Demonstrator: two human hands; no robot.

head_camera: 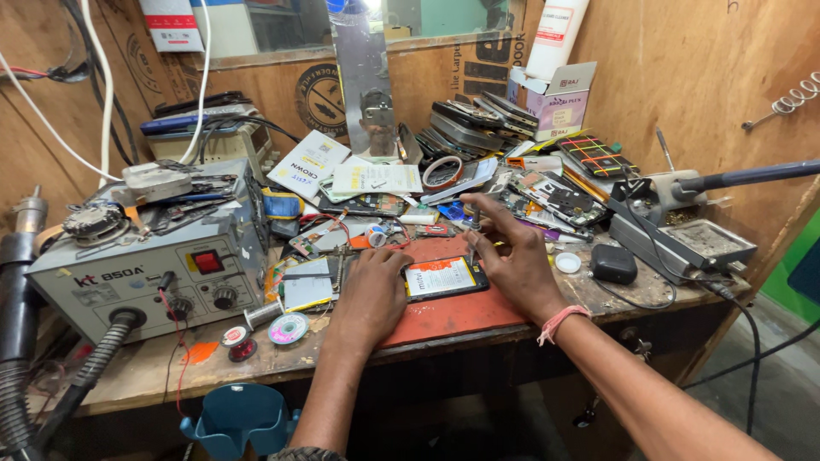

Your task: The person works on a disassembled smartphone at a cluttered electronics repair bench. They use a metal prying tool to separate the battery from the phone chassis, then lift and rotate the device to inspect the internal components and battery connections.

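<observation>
One opened phone lies on one red mat, with two hands on it. Two solder spools sit near the surface's front edge. One grey rework station stands at the left edge.
</observation>
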